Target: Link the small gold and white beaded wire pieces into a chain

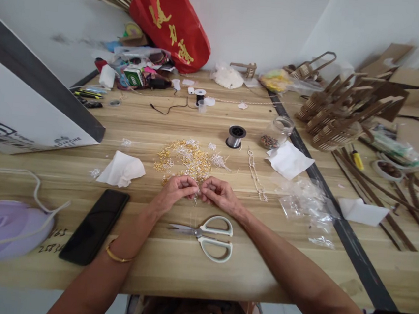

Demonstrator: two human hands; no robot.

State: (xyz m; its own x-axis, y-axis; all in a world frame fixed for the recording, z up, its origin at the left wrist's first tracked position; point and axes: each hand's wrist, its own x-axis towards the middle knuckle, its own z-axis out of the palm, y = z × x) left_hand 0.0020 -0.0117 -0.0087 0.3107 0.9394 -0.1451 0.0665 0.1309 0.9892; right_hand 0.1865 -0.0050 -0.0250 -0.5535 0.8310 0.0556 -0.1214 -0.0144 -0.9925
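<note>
My left hand (180, 189) and my right hand (217, 194) meet at the front of a bead pile, thumbs and forefingers pinched together. A thin pale strand (195, 201) hangs down between the fingertips; its upper part is hidden by them. Just beyond lies the spread of gold and clear beads (194, 159). White-handled scissors (216, 239) rest nearer to me, blades partly apart and pointing left. Behind the beads stands a spool of silvery thread (235, 137). A knotted, beaded cord (255, 175) is laid out to the right.
Left are a black phone (94, 226), crumpled paper (121, 169), a purple appliance (5, 231) and a large box (32, 110). Right are a glass jar (277, 132), white paper (289, 160), plastic bags (306, 206) and small woven baskets (331, 119). A red bag (170, 22) leans at the back.
</note>
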